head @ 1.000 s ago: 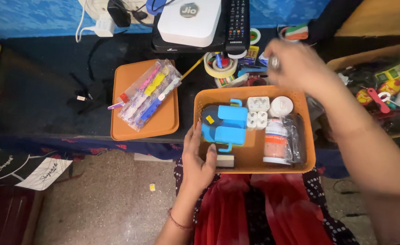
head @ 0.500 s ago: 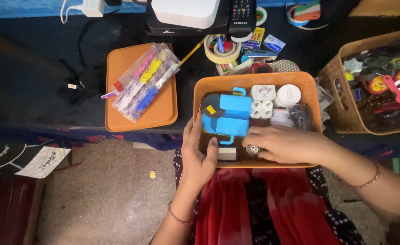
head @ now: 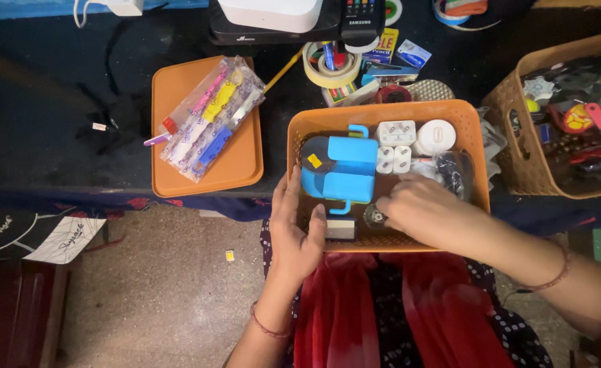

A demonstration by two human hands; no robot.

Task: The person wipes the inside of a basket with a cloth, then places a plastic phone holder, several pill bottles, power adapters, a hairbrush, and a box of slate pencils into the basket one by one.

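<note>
- My right hand [head: 426, 211] lies inside the orange basket [head: 300, 133] and covers the floor and contents beneath it; what sits under the palm cannot be told.
- A small round metal item [head: 375, 217] shows at my right fingertips; too small to identify, contact uncertain.
- My left hand [head: 295, 228] hides the basket's near-left corner and part of a small grey block [head: 341, 230].
- Far of both hands, the white box [head: 270, 12] and the remote control [head: 361, 17] are cut off by the top edge.
- To the right of my right hand, the woven basket [head: 511, 143] runs off the frame; its contents are a jumble.
</note>
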